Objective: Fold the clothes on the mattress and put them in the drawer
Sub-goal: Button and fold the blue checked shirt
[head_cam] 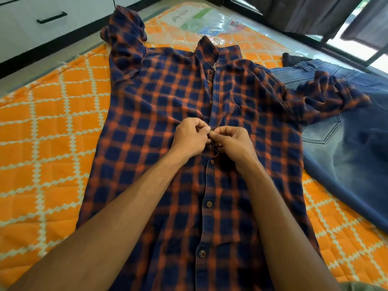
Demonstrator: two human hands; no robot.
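— Head view, looking down: plaid shirt spread front-up on the orange quilted mattress, collar at the far end, hem toward the camera.

— And the hands?

— Meeting at the shirt's button placket, about mid-chest. Left hand curled, thumb and forefinger pinching the placket edge. Right hand curled too, fingertips pinching the fabric right against the left's. Both gripping cloth at one button spot; impossible to tell whether that button is through its hole.

— Buttons elsewhere?

— Nearer than the hands, three brown buttons showing down the placket. Beyond the hands, smaller ones running up to the collar.

— Sleeves?

— Left of the left hand and farther off, one sleeve bunched up toward the mattress corner. Right of the right hand, the other sleeve crumpled, lying across blue jeans.

— Jeans where, exactly?

— Well right of the right hand, flat on the mattress, back pocket up, touching the shirt's side.

— Anything past the shirt?

— Beyond the collar, clear plastic wrap with a printed label over the mattress end. Far left of the left hand, white drawer front with a black handle. Far right, dark curtains by a window.
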